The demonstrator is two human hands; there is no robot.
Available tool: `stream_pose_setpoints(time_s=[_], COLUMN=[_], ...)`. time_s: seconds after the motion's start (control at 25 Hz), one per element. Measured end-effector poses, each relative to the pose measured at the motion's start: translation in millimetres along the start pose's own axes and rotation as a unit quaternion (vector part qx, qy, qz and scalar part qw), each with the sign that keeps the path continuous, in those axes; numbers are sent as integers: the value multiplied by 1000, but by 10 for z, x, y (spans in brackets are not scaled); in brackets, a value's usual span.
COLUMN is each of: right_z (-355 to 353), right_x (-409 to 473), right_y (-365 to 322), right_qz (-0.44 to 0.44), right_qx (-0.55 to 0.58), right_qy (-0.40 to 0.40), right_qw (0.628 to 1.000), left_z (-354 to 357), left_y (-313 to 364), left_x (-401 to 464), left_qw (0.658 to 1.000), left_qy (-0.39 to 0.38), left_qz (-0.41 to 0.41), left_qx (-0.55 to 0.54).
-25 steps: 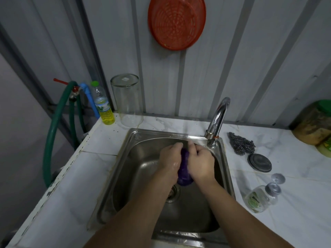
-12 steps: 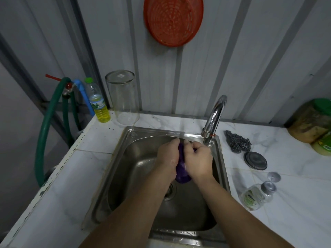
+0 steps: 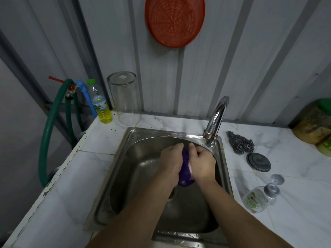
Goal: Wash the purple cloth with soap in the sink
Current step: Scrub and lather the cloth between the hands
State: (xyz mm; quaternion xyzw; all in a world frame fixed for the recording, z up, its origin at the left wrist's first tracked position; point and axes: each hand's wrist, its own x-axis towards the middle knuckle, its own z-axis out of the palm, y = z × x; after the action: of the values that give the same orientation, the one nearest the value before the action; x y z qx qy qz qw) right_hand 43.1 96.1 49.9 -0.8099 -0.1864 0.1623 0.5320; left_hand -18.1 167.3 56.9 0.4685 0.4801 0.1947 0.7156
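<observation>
The purple cloth (image 3: 185,173) is bunched up between both palms over the steel sink (image 3: 136,158), above the drain. My left hand (image 3: 170,159) presses it from the left and my right hand (image 3: 203,162) from the right, fingers curled over it. A bit of pale foam shows at the cloth's right edge. Most of the cloth is hidden by the hands. The chrome tap (image 3: 215,120) stands at the sink's back right corner; I see no water running. A small clear soap bottle (image 3: 258,200) lies on its side on the counter to the right.
A steel scourer (image 3: 240,144), a dark round lid (image 3: 258,164) and a small cap (image 3: 277,179) lie right of the sink. A yellow liquid bottle (image 3: 101,108) and upturned clear jar (image 3: 125,98) stand at back left. Green hoses (image 3: 48,133) hang at left. A red basket (image 3: 174,20) hangs on the wall.
Both hands keep rubbing the cloth between them; they shifted slightly against each other over the drain. The camera view drifted a little.
</observation>
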Motion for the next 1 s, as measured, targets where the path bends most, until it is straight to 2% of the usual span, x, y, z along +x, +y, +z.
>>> stream_pose_setpoints(time_s=[0.12, 0.2, 0.32, 0.44, 0.6, 0.72, 0.8, 0.88, 1.0], right_z=[160, 239, 151, -3, 154, 264, 198, 100, 46], right_x=[-286, -374, -126, 142, -85, -187, -46, 106, 151], right_y=[-36, -43, -18, 49, 103, 96, 136, 187, 268], right_qz=[-80, -116, -63, 17, -16, -50, -22, 34, 87], right_qx=[16, 4, -15, -28, 10, 32, 1, -13, 23], right_qy=[-8, 1, 34, 14, -4, -2, 16, 9, 6], right_qw=[997, 993, 997, 999, 1000, 998, 1000, 999, 996], left_z=[-59, -68, -22, 52, 6, -47, -28, 15, 33], left_y=[48, 28, -13, -33, 23, -10, -72, -124, -120], left_x=[180, 225, 169, 97, 255, 335, 242, 155, 133], left_qw=[999, 999, 999, 999, 999, 998, 998, 998, 999], left_qy=[41, 31, 2, -17, 35, 5, 10, -18, -30], left_qz=[2, -15, -42, -44, -16, -15, -34, -53, -43], left_qx=[-14, -15, -3, -14, 12, 53, 51, 29, -10])
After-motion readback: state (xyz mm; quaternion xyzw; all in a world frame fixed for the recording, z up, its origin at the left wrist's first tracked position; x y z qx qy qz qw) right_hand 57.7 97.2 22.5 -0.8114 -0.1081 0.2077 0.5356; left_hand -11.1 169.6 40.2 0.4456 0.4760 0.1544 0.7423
